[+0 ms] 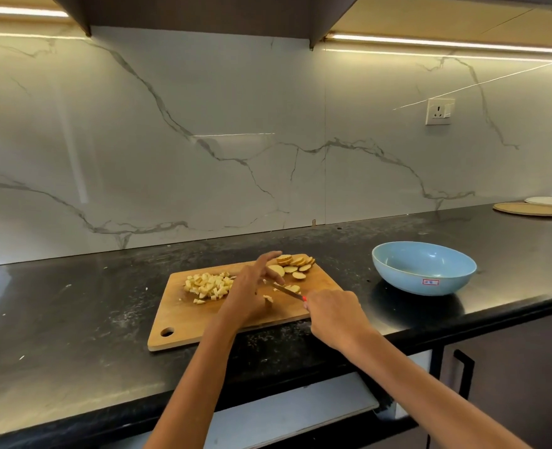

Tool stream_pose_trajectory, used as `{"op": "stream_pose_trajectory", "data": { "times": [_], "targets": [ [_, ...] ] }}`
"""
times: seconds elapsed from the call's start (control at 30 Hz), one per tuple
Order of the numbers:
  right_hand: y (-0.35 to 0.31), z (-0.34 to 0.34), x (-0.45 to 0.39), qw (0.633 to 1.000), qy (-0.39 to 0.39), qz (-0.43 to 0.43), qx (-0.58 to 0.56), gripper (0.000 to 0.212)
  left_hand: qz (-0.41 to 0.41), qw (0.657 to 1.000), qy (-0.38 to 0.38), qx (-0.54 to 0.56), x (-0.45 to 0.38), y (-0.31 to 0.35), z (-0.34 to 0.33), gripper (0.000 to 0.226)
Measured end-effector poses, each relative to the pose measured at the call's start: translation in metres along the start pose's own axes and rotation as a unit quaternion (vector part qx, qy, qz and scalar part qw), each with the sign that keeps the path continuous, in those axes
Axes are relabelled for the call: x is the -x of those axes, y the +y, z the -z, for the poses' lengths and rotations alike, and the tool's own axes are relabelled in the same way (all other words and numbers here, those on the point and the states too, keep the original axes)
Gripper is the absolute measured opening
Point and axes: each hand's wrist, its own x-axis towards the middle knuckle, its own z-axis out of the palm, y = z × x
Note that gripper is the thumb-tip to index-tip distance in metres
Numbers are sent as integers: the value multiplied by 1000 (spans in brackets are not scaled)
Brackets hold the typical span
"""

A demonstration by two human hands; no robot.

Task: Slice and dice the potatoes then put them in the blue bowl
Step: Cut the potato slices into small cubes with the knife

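My right hand point(331, 314) grips the knife point(287, 291), my left hand point(252, 286) lies loose with fingers spread, and the slices point(295, 265) look wet and slippery, so I should press them from the top.

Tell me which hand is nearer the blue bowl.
Right. The right hand grips the knife at the board's bowl-side edge; the left hand lies farther from the blue bowl, over the board's middle.

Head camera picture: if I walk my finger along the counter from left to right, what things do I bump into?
Pile of diced potato → potato slices → blue bowl → tan round mat. The first two lie on the wooden cutting board. The hands and knife overlap the middle, so they are left out.
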Motion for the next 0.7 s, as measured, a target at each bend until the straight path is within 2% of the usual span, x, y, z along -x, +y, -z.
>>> {"op": "stream_pose_trajectory", "data": {
  "times": [0.07,0.17,0.3,0.47,0.57,0.63,0.7],
  "targets": [
    [-1,1,1,1000,5,10,10,21,-2,998,-27,-59,-1,-1,-2,84],
    [0,2,3,1000,9,21,19,21,37,989,-39,-138,-1,-2,-3,82],
    [3,3,4,1000,12,21,4,19,32,994,25,-104,-2,-7,-3,78],
    [8,7,6,999,20,27,2,18,63,990,34,-118,-3,-11,-4,72],
    [9,10,7,999,14,31,-2,22,96,985,34,-137,-2,-11,-3,61],
    [11,12,9,999,13,34,-1,22,107,986,49,-118,-3,-14,-4,50],
    [13,15,9,999,17,36,1,22,103,989,53,-87,-5,-15,-5,49]
  ]
}}
